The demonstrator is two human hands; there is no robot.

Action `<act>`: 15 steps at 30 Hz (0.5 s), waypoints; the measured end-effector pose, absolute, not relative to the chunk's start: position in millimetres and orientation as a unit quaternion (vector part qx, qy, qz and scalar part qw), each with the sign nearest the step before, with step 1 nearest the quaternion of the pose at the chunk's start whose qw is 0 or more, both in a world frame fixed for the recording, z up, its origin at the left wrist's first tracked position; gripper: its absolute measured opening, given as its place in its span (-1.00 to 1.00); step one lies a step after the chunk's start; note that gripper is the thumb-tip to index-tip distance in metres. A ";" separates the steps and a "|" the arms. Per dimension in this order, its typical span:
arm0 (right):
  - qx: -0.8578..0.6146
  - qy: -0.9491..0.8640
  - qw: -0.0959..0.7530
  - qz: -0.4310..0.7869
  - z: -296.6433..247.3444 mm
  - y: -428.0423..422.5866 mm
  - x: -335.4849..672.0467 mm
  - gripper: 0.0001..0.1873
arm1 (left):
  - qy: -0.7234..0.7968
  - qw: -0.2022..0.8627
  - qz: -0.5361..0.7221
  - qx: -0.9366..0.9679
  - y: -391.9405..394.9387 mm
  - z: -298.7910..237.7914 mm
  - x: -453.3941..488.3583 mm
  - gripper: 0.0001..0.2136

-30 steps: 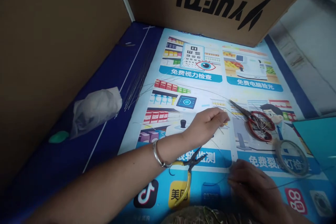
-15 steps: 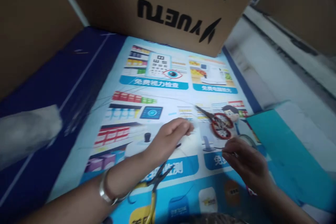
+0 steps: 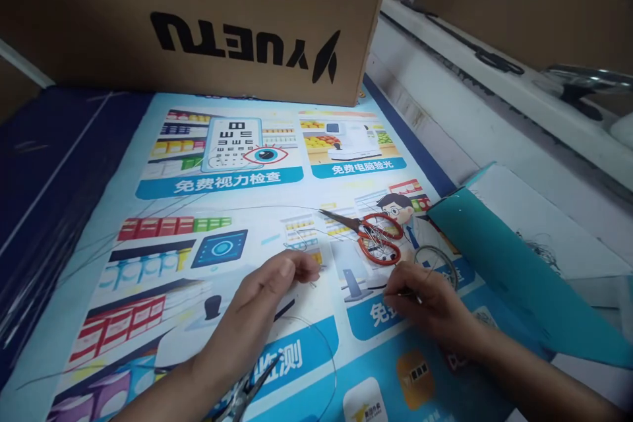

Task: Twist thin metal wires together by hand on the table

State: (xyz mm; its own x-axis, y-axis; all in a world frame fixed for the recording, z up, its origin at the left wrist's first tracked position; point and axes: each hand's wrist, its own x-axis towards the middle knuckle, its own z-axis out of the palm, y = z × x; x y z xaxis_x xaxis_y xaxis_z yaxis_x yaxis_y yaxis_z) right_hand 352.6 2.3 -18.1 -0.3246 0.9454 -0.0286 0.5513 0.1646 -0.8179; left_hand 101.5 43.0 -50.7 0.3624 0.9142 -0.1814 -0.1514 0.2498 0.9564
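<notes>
Nearest you, your left hand lay on the printed mat, thumb and fingertips pinched narrow on a thin wire that looped back toward your wrist, while the pliers sat just under that forearm. Your right hand had come in from the near edge and closed its fingertips on the wire's other end, just beside the clear tape roll. Beyond your hands, the red scissors lay untouched. A second before, your view faced left; it had swung right, so the teal sheet and the cardboard box now showed more fully
</notes>
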 end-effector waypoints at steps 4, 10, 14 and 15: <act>-0.486 -0.749 0.227 0.388 -20.4 7.6 347.9 -0.94 | 0.412 0.683 0.381 0.468 43.8 -50.8 101.4 -0.71; -0.486 -0.777 0.163 0.365 -26.1 17.5 343.6 -0.92 | 0.432 0.673 0.353 0.486 45.0 -54.0 97.1 -0.73; -0.493 -0.765 0.201 0.363 -34.1 16.3 342.0 -0.90 | 0.444 0.665 0.338 0.496 45.6 -56.0 95.1 -0.74; -0.493 -0.763 0.211 0.362 -36.4 15.0 342.2 -0.90 | 0.443 0.666 0.338 0.496 45.5 -56.4 95.1 -0.74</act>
State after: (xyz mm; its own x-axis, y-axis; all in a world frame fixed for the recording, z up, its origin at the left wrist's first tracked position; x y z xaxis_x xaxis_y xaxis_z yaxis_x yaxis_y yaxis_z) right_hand 342.2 15.0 -36.4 -0.4255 0.9043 -0.0347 0.5983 0.2524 -0.7605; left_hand 95.1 45.5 -56.4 0.3789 0.8897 -0.2547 -0.0113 0.2796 0.9600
